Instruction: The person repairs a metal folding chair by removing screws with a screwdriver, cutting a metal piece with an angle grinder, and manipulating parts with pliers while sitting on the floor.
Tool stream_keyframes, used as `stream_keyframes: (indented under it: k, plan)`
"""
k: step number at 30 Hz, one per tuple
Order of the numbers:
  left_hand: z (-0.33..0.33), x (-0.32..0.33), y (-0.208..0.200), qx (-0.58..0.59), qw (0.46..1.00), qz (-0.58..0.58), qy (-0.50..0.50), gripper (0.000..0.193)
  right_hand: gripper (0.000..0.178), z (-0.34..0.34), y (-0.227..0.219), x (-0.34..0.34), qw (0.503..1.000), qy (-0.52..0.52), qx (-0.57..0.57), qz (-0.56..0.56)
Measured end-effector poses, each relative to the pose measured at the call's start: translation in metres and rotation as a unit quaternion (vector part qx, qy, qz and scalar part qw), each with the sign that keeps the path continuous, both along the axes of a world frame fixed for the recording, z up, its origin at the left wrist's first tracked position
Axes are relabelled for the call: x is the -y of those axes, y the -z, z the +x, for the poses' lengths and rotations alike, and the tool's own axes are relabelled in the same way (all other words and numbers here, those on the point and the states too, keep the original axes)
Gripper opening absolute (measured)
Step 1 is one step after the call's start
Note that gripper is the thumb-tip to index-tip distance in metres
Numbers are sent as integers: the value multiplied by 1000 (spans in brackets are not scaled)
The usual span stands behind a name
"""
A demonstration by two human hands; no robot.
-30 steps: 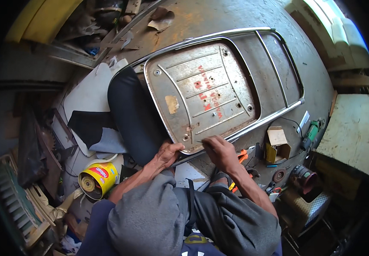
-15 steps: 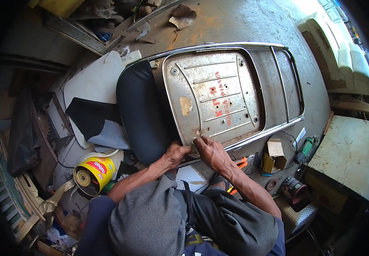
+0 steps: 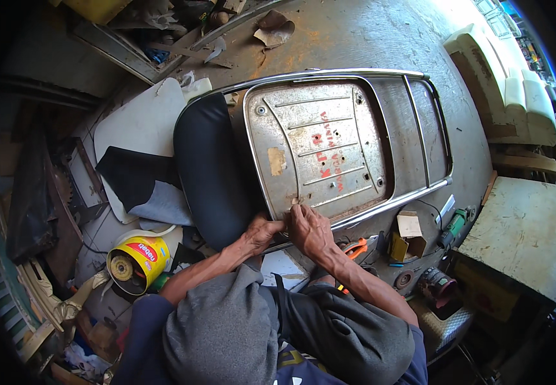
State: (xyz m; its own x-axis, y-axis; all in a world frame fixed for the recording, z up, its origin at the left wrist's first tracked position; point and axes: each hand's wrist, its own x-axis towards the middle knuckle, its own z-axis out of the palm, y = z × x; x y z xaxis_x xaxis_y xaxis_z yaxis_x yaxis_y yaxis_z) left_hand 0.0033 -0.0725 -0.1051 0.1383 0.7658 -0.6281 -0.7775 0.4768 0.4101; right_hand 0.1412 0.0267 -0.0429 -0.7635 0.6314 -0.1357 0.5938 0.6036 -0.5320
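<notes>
A chair lies on its side before me, with a chromed tube frame (image 3: 427,131), a black padded backrest (image 3: 204,167) and a worn metal seat pan (image 3: 336,151) with ribs, bolt holes and red lettering. At the pan's near left corner my two hands meet. My left hand (image 3: 262,232) has its fingers pinched at the pan's rim, beside the lower end of the backrest. Right against it, my right hand (image 3: 310,231) is closed with its fingertips over the corner. Whatever small thing they grip there is hidden by the fingers.
Left of me stand a yellow tin (image 3: 138,264) and pieces of black fabric (image 3: 140,170) on a white board (image 3: 140,119). Pliers with orange handles (image 3: 355,248), an open small carton (image 3: 409,234) and a green angle grinder (image 3: 454,226) lie at right, near a low table (image 3: 515,231).
My right hand has turned slightly at the pan's corner, its fingers curling closer in. The left hand stays pinched in place. The whole view has shifted a little.
</notes>
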Motion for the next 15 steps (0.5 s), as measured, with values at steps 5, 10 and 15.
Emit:
stream_keyframes:
  k: [5, 10, 15]
  plan:
    - [-2, -4, -13, 2, 1000, -6, -3, 56, 30, -1, -7, 1, 998, 2, 56, -14]
    - [-1, 3, -3, 1, 1000, -1, -6, 50, 40, 10, -23, -8, 994, -92, 64, -7]
    - [-2, 3, 2, 0, 1000, 0, 7, 54, 40, 15, -11, -9, 983, -166, 71, 37]
